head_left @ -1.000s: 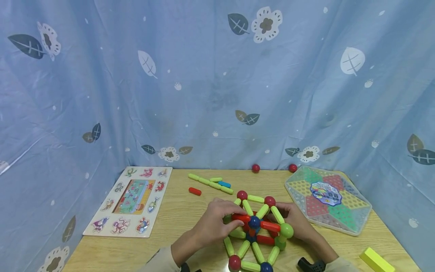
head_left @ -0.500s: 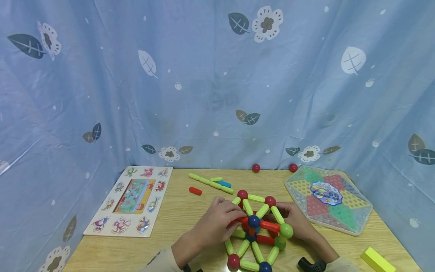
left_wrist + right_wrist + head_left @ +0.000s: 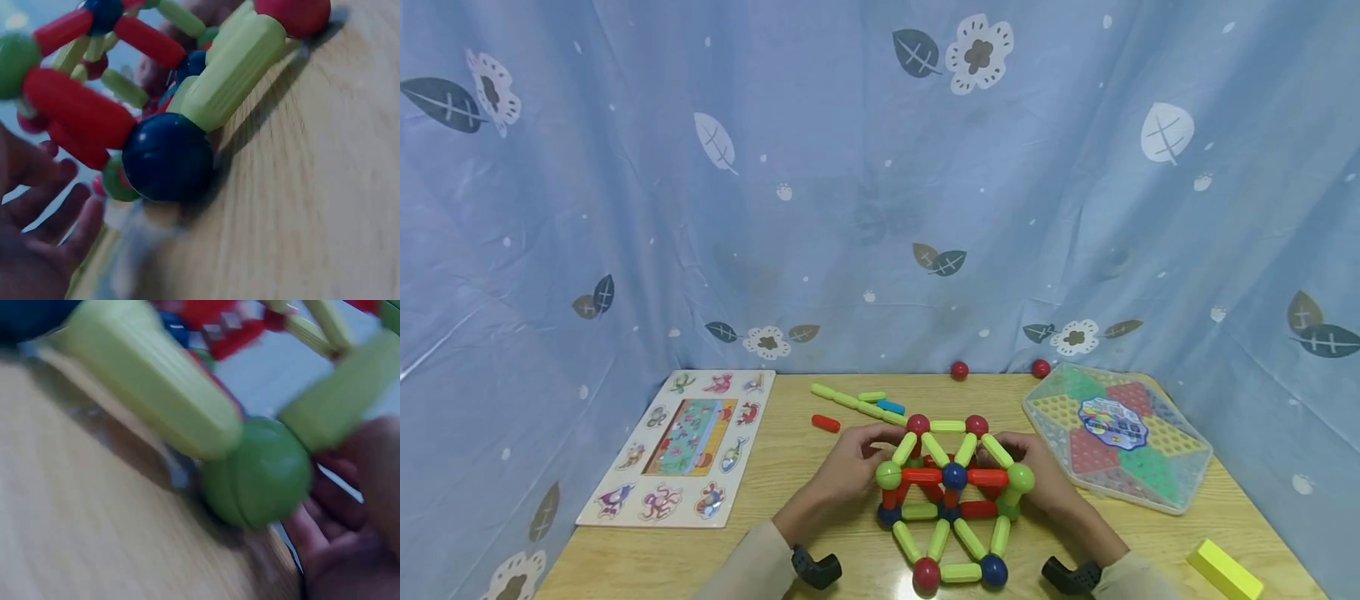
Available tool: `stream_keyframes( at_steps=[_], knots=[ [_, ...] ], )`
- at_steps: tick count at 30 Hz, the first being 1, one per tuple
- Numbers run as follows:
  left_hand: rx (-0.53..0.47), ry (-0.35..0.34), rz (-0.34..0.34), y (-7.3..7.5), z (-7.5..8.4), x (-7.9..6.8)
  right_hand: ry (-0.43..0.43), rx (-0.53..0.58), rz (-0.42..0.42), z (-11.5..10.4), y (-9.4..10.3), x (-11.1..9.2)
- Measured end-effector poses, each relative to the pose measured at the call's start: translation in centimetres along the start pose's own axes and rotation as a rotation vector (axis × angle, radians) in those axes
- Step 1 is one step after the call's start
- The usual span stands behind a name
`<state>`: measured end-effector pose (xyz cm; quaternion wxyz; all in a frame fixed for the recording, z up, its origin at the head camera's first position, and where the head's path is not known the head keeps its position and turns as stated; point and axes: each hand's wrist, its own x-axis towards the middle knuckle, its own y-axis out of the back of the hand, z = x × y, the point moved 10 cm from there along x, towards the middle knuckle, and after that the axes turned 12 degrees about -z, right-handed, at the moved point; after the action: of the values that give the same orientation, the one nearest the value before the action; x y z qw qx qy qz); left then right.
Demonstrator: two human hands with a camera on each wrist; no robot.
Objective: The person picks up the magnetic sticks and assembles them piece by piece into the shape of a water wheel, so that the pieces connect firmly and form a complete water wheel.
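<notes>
A frame of magnetic building rods and balls (image 3: 954, 476) stands on the table between my hands. It has yellow-green and red rods joined by red, blue and green balls. My left hand (image 3: 848, 463) is at its left back corner; in the left wrist view the fingers (image 3: 81, 234) are loosely extended beside a green ball (image 3: 119, 178). On the opposite side, my right hand (image 3: 1036, 468) holds the frame by its back right part. In the right wrist view its thumb lies along a yellow-green rod (image 3: 344, 394), fingers behind the green ball (image 3: 256, 472). Some fingertips are hidden behind rods.
Loose yellow-green rods (image 3: 859, 405), a blue rod (image 3: 891, 407) and a red rod (image 3: 826, 423) lie behind the frame. Two red balls (image 3: 959, 371) rest by the curtain. A picture puzzle board (image 3: 700, 500) is left, a Chinese checkers board (image 3: 1180, 487) right, a yellow block (image 3: 1225, 570) front right.
The frame has turned, its right side going back and its left green ball coming into sight. My left hand has left the upper red rod and moved back to the frame's left side.
</notes>
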<state>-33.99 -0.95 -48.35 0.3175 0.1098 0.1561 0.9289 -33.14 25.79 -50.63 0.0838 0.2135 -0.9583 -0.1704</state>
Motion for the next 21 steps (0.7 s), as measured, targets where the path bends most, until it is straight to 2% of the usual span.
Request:
stream_keyframes(
  at_steps=[3,4,6,8,11,14,17,21],
  knots=[
    [0.024,0.028,-0.117,-1.2,-1.6,0.5,-0.069,0.139,-0.011,1.2,0.5,-0.2],
    [0.046,0.022,-0.133,-1.5,-1.9,0.6,-0.093,0.165,-0.008,1.5,0.6,-0.3],
    [0.104,0.005,-0.143,-1.8,-2.1,0.9,-0.159,0.168,0.051,2.2,1.3,-0.7],
    [0.165,-0.012,-0.131,-1.8,-2.0,0.9,-0.226,0.119,0.109,2.5,2.0,-1.4],
    [0.238,-0.01,-0.112,-1.7,-1.6,0.6,-0.309,-0.029,0.193,2.2,2.9,-2.9],
    [0.284,0.015,-0.091,-1.5,-1.3,-0.2,-0.302,-0.126,0.188,1.3,2.9,-4.3],
    [0.313,0.026,-0.026,-1.0,-0.9,-1.2,-0.222,-0.174,0.075,-0.3,1.4,-5.1],
    [0.327,0.04,0.101,0.2,-0.7,-2.4,-0.108,-0.278,-0.178,-2.4,-2.1,-5.3]
  ],
)
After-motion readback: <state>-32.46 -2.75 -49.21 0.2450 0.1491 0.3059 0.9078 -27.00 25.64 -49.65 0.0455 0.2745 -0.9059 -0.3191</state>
